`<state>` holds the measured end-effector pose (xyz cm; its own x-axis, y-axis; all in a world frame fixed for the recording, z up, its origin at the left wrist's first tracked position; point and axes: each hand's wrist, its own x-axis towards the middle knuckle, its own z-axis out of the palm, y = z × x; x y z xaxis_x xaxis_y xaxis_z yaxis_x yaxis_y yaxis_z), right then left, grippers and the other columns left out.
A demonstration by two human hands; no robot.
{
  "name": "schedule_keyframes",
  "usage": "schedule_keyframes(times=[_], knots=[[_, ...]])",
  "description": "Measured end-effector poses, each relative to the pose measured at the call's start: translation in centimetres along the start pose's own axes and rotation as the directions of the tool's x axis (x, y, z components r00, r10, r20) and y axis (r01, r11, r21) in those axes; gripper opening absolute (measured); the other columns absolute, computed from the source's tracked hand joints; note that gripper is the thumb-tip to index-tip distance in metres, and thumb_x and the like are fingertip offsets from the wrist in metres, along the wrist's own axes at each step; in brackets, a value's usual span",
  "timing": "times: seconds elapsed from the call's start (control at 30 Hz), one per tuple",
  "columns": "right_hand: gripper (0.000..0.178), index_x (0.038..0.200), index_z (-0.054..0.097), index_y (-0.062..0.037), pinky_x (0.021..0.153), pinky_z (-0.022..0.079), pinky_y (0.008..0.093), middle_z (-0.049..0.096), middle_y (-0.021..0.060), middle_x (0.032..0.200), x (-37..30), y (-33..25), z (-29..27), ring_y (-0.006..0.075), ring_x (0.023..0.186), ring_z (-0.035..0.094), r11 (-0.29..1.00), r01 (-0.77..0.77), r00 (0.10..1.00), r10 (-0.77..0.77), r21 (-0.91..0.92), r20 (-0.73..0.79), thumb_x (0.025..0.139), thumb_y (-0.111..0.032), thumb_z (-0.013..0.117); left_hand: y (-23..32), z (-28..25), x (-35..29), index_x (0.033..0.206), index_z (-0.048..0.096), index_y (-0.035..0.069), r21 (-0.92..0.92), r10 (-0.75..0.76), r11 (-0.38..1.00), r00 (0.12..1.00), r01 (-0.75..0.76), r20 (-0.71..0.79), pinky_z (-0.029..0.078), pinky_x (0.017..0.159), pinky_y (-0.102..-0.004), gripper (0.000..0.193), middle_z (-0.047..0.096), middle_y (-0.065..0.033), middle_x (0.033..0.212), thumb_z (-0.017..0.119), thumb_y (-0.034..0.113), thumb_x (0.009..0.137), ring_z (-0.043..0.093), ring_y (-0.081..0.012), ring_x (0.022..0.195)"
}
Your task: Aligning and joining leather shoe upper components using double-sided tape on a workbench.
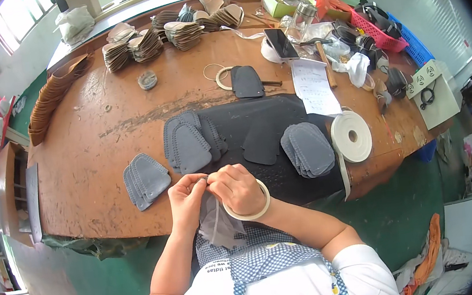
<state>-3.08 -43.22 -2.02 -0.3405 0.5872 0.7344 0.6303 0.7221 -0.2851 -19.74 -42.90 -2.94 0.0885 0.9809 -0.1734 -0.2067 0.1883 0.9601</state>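
Observation:
My left hand and my right hand meet at the table's near edge, both pinching the top of one grey shoe-upper piece that hangs down toward my apron. A ring of pale tape sits around my right wrist like a bracelet. A thin pale strip runs down the held piece. Stacks of the same grey cut pieces lie just beyond my hands: one to the left, one in the middle and one to the right, the last two on a black mat.
A large white tape roll lies at the right. Farther back are a dark piece, a paper sheet, a phone, a hammer, tan piece stacks, brown pieces and red and blue baskets.

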Motion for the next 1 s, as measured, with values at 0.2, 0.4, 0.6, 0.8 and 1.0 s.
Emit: schedule_keyframes(times=[0.2,0.4,0.6,0.8,1.0], knots=[[0.016,0.089,0.063,-0.0062,0.074,0.048,0.0353,0.069,0.0050,0.091,-0.6,0.1,-2.0,0.0213,0.080,0.066,0.996,-0.054,0.997,0.050,-0.070,-0.062,0.081,-0.008,0.076,0.7,1.0,0.7,0.113,0.068,-0.007,0.068,-0.089,0.995,0.984,0.080,0.153,0.051,0.077,-0.0204,0.021,0.072,-0.0033,0.097,0.063,0.007,0.098,0.065,-0.0065,0.085],[0.024,0.087,0.057,-0.0065,0.074,0.049,0.0379,0.068,0.0078,0.092,-1.1,0.3,-2.7,0.0265,0.079,0.063,0.964,-0.263,0.965,0.263,-0.028,-0.016,0.078,-0.002,0.079,-0.6,3.7,-0.3,0.115,0.069,-0.002,0.421,0.153,0.892,0.986,-0.165,0.062,0.047,0.069,-0.0209,0.019,0.069,0.0007,0.085,0.061,0.001,0.099,0.057,-0.0029,0.076],[0.028,0.090,0.055,-0.0029,0.067,0.051,0.0421,0.063,0.0119,0.080,-2.1,0.7,-2.1,0.0322,0.072,0.062,0.831,-0.474,0.878,0.470,0.292,0.087,0.076,0.006,0.077,-2.0,5.6,-1.2,0.112,0.071,0.000,0.429,0.286,0.877,0.953,-0.217,-0.104,0.040,0.058,-0.0221,0.017,0.066,-0.0004,0.077,0.058,0.002,0.100,0.049,-0.0038,0.065],[0.023,0.083,0.054,-0.0047,0.068,0.050,0.0391,0.059,0.0106,0.078,-3.7,0.7,-0.8,0.0288,0.075,0.062,0.839,-0.436,0.900,0.414,0.327,0.139,0.075,0.007,0.072,-2.3,2.8,-0.8,0.112,0.070,-0.004,0.317,0.033,0.947,0.996,-0.059,0.089,0.050,0.074,-0.0224,0.022,0.072,-0.0032,0.090,0.060,0.013,0.103,0.061,-0.0056,0.083],[0.011,0.081,0.057,-0.0046,0.076,0.052,0.0350,0.068,0.0081,0.091,-2.7,0.7,-1.0,0.0221,0.084,0.066,0.993,0.057,0.998,-0.057,0.102,-0.002,0.079,-0.005,0.068,1.6,-0.4,1.4,0.111,0.070,-0.004,0.269,-0.274,0.944,0.908,0.191,0.318,0.053,0.081,-0.0252,0.025,0.072,-0.0027,0.101,0.065,0.018,0.101,0.064,-0.0069,0.095]])
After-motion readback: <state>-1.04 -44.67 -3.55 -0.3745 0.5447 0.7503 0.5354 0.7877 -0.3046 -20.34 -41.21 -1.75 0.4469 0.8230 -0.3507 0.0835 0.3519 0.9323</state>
